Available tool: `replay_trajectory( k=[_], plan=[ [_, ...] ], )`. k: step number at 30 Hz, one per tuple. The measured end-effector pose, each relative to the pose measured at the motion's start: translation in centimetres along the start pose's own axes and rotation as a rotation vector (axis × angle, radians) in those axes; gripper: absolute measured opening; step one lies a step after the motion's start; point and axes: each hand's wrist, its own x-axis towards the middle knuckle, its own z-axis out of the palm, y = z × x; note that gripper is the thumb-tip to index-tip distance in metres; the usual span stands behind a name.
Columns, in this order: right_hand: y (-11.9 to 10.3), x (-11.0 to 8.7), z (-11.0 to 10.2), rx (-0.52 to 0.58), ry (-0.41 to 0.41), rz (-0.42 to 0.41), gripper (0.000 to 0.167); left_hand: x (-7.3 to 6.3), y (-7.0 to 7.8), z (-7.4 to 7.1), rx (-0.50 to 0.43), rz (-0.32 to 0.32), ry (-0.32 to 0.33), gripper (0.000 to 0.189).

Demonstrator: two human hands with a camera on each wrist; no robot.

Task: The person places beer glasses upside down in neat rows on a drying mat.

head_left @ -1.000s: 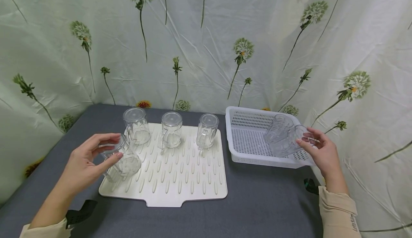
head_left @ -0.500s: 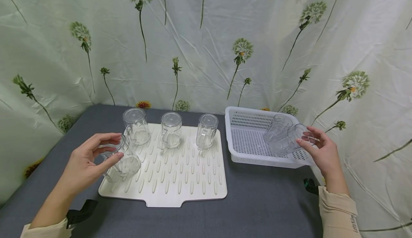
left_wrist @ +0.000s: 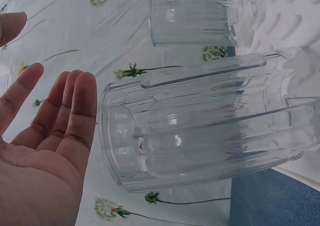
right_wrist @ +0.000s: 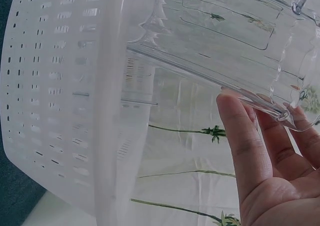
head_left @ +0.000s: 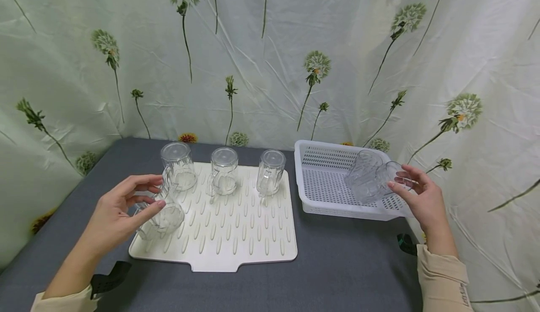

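In the head view my left hand [head_left: 116, 209] reaches round the front-left clear glass mug [head_left: 168, 216], which stands upside down on the white draining mat [head_left: 236, 251]. The left wrist view shows its relaxed fingers [left_wrist: 82, 100] beside the upturned base, with a gap between. At the right, my right hand [head_left: 422, 199] holds the end of a tilted clear glass mug [right_wrist: 225, 40] in the white basket, thumb on the near side and fingers on the far side. Another glass mug [head_left: 363, 162] lies next to it, overlapping it in the head view.
Three more upside-down glass mugs stand along the mat's back: left [head_left: 177, 162], middle [head_left: 225, 169] and right [head_left: 271, 171]. The perforated basket [head_left: 337, 210] sits right of the mat on the dark grey table [head_left: 329, 265]. A flowered curtain [head_left: 261, 82] hangs close behind.
My left hand has shifted slightly to the right over the front-left mug. The right hand and the mugs hold their places.
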Motion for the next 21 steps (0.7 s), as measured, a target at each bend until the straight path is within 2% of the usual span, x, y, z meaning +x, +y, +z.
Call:
replay_trajectory(
  k=[5, 21],
  plan=[
    [-0.3, -0.1, 0.1, 0.003, -0.01, 0.006, 0.071, 0.0, 0.1, 0.2, 0.004, -0.017, -0.02, 0.058],
    [-1.1, -0.4, 0.7, -0.013, -0.027, -0.008, 0.072, 0.4, 0.3, 0.9, -0.029, -0.002, -0.043, 0.061]
  ],
)
